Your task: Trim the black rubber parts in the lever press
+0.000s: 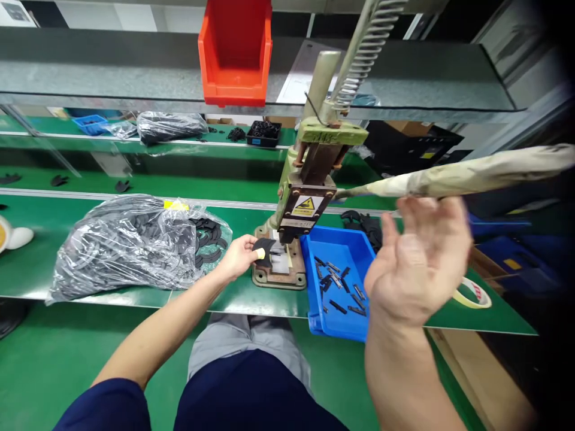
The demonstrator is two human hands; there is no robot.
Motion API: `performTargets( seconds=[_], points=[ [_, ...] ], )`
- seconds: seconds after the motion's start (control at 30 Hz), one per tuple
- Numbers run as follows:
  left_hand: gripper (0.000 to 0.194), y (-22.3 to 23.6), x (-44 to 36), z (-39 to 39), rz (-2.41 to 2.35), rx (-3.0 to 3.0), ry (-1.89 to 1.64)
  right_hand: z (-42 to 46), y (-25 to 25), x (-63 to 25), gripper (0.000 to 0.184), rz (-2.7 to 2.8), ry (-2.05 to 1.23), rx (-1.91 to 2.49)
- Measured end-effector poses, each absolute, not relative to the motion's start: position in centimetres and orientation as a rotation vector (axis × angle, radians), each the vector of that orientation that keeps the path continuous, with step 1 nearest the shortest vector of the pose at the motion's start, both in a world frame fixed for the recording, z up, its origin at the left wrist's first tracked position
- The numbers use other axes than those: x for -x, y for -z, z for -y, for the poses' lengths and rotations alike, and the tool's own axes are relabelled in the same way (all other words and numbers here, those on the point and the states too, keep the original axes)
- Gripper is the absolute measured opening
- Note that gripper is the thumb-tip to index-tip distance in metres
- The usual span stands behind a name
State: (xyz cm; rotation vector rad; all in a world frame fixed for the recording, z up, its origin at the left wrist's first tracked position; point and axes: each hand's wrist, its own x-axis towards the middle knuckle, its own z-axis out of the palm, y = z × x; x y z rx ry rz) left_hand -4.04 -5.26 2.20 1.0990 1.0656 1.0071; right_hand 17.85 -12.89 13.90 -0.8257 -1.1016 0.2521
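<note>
The bare right grip (pixel 415 269) is blurred; whether it touches the pale, wrapped, rod-shaped lever (pixel 471 175) cannot be told. The view's top edge crops the silvery coil spring (pixel 368 51) and red plastic bin (pixel 236 93).

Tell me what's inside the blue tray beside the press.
Small dark strips lie scattered across the floor of the blue tray. The right hand and wrist block part of its right side, so anything behind them cannot be seen.

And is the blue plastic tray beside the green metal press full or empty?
Neither: small, thin black pieces lie scattered in the blue plastic tray, with bare floor showing between them.
</note>
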Motion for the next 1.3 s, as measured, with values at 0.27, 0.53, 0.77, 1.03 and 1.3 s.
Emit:
performTargets(
  seconds=[0.27, 0.53, 0.77, 1.03, 1.3],
  points=[
    [0.027, -5.0, 6.8, 9.7, -0.902, -1.347, -0.913, 14.0, -4.2, -13.8, 0.040, 1.102, -1.471, 1.273],
    [0.022, -7.6, 8.3, 11.6, -0.670, -2.097, -0.730, 15.7, -3.1, -12.3, 0.041, 0.967, -2.060, 1.074],
    [0.027, -8.7, 8.5, 12.1, -0.434, -2.175, -0.722, 18.3, -1.6, -11.6, 0.040, 0.958, -1.863, 1.068],
    [0.020, -8.2, 8.7, 11.5, -0.641, -1.908, -0.687, 18.4, -2.3, -11.5, 0.045, 0.925, -1.889, 1.091],
    [0.012, -2.9, 10.1, 3.7, -1.166, -1.167, -0.996, 18.2, -0.2, -11.6, 0.051, 1.073, -1.886, 1.265]
  ],
)
